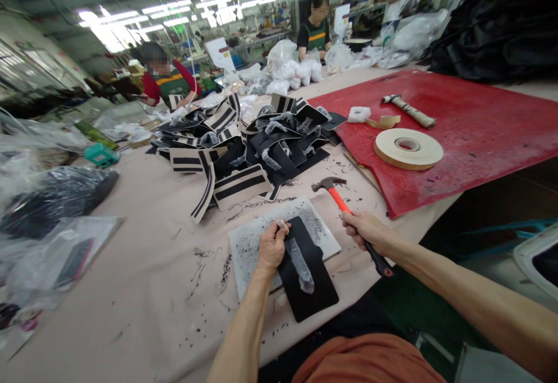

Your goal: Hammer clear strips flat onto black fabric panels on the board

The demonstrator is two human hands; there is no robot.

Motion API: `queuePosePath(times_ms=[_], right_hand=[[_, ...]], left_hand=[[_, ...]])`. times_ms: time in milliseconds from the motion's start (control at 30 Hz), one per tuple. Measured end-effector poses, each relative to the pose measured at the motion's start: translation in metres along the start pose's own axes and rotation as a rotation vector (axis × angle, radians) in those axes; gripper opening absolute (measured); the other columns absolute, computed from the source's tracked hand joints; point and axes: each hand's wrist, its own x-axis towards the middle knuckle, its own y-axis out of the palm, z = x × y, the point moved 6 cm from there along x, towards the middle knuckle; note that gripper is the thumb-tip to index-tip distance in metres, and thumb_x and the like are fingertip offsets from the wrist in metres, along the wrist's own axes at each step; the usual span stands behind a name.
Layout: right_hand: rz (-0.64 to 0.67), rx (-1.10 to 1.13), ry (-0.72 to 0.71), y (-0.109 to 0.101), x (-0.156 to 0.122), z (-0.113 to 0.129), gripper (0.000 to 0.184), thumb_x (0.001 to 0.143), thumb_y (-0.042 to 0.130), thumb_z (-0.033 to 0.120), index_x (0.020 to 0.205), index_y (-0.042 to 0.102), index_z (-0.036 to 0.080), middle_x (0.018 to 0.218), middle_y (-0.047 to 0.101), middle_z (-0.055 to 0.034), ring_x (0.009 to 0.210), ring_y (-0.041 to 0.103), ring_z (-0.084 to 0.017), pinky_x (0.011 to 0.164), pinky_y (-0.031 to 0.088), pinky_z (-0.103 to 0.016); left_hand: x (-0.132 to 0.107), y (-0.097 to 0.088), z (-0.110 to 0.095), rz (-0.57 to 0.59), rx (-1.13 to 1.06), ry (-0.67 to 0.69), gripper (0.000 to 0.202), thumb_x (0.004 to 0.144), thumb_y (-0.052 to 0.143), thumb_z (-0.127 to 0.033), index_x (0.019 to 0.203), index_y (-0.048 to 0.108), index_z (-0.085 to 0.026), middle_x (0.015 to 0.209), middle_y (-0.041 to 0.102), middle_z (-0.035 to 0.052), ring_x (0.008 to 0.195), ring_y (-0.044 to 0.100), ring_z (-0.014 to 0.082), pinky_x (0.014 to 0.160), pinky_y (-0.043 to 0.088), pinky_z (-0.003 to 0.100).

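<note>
My right hand [366,233] is wrapped round the handle of a claw hammer [337,197]. The hammer has a dark metal head, an orange neck and a black grip; its head is raised to the right of a speckled white slab [250,255]. My left hand [272,244] is closed at the upper left edge of a black panel [311,243], with something whitish at the fingertips. The panel lies partly over the slab, its near end past the slab's edge. A plastic-wrapped handle [300,265] runs along the panel's middle.
Beyond the slab lies a heap of black and cream striped panels [244,182]. On a red sheet [479,133] at the right are a tape roll [422,153] and a wrapped mallet [412,111]. Plastic bags [56,197] line the left. Two people [168,78] sit across the table.
</note>
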Motion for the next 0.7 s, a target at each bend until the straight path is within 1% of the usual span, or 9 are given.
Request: queuePosePath(times_ms=[100, 167, 233, 300, 367, 433, 500, 567, 700], right_hand=[[-0.120, -0.211, -0.332, 0.005, -0.027, 0.041, 0.036, 0.100, 0.032, 0.052, 0.082, 0.045, 0.023, 0.062, 0.045, 0.0047, 0.046, 0.040, -0.010, 0.046, 0.030, -0.024], [-0.217, -0.516, -0.588, 0.008, -0.047, 0.065, 0.037, 0.101, 0.032, 0.051, 0.082, 0.046, 0.022, 0.063, 0.050, 0.0013, 0.053, 0.046, -0.013, 0.051, 0.030, -0.026], [-0.247, -0.842, -0.702, 0.014, -0.058, 0.075, 0.033, 0.102, 0.036, 0.046, 0.085, 0.049, 0.021, 0.063, 0.053, -0.0012, 0.054, 0.048, -0.015, 0.052, 0.026, -0.029], [-0.176, -1.088, -0.702, 0.020, -0.061, 0.076, 0.026, 0.102, 0.042, 0.041, 0.089, 0.053, 0.020, 0.063, 0.055, -0.0021, 0.052, 0.047, -0.015, 0.052, 0.021, -0.030], [-0.129, -1.170, -0.703, 0.022, -0.063, 0.080, 0.025, 0.102, 0.045, 0.040, 0.089, 0.054, 0.020, 0.062, 0.055, -0.0024, 0.051, 0.047, -0.015, 0.051, 0.019, -0.030], [-0.207, -1.086, -0.751, 0.019, -0.069, 0.090, 0.029, 0.103, 0.040, 0.042, 0.088, 0.052, 0.021, 0.064, 0.055, -0.0026, 0.052, 0.048, -0.015, 0.052, 0.021, -0.030], [-0.349, -0.916, -0.800, 0.014, -0.076, 0.097, 0.035, 0.106, 0.029, 0.044, 0.090, 0.050, 0.021, 0.066, 0.056, -0.0029, 0.054, 0.048, -0.015, 0.053, 0.024, -0.029], [-0.385, -0.828, -0.799, 0.014, -0.077, 0.091, 0.035, 0.106, 0.025, 0.043, 0.090, 0.048, 0.021, 0.066, 0.056, -0.0029, 0.054, 0.048, -0.015, 0.054, 0.027, -0.028], [-0.144, -1.072, -0.652, 0.025, -0.062, 0.064, 0.024, 0.101, 0.044, 0.039, 0.085, 0.050, 0.022, 0.061, 0.055, -0.0024, 0.049, 0.044, -0.014, 0.052, 0.020, -0.029]], left_hand=[[-0.001, 0.001, -0.002, 0.026, 0.051, 0.052, 0.016, 0.091, 0.058, -0.027, 0.100, 0.071, -0.021, 0.095, 0.078, 0.0062, 0.090, 0.073, 0.0222, 0.085, 0.055, 0.035], [-0.003, 0.002, -0.004, 0.039, 0.076, 0.089, 0.015, 0.093, 0.057, -0.027, 0.097, 0.071, -0.022, 0.096, 0.078, 0.0055, 0.091, 0.072, 0.0216, 0.086, 0.054, 0.034], [-0.004, 0.002, -0.005, 0.044, 0.086, 0.106, 0.014, 0.092, 0.057, -0.026, 0.095, 0.071, -0.022, 0.096, 0.077, 0.0047, 0.090, 0.071, 0.0211, 0.085, 0.053, 0.033], [-0.005, 0.002, -0.005, 0.039, 0.085, 0.104, 0.013, 0.092, 0.058, -0.026, 0.094, 0.071, -0.023, 0.095, 0.077, 0.0041, 0.087, 0.071, 0.0209, 0.084, 0.053, 0.032], [-0.005, 0.002, -0.006, 0.030, 0.078, 0.100, 0.013, 0.091, 0.059, -0.026, 0.094, 0.072, -0.024, 0.094, 0.077, 0.0040, 0.087, 0.071, 0.0211, 0.084, 0.053, 0.032], [-0.005, 0.002, -0.007, 0.032, 0.070, 0.098, 0.014, 0.091, 0.059, -0.026, 0.094, 0.072, -0.024, 0.095, 0.077, 0.0043, 0.089, 0.071, 0.0215, 0.085, 0.053, 0.032], [-0.005, 0.002, -0.007, 0.043, 0.070, 0.098, 0.015, 0.091, 0.058, -0.026, 0.096, 0.072, -0.023, 0.096, 0.077, 0.0048, 0.091, 0.071, 0.0217, 0.086, 0.053, 0.033], [-0.005, 0.002, -0.007, 0.047, 0.069, 0.097, 0.015, 0.091, 0.058, -0.026, 0.096, 0.072, -0.023, 0.096, 0.077, 0.0050, 0.090, 0.071, 0.0218, 0.085, 0.053, 0.033], [-0.005, 0.002, -0.003, 0.048, 0.048, 0.082, 0.014, 0.090, 0.060, -0.028, 0.095, 0.073, -0.024, 0.092, 0.077, 0.0044, 0.085, 0.071, 0.0215, 0.083, 0.054, 0.033]])
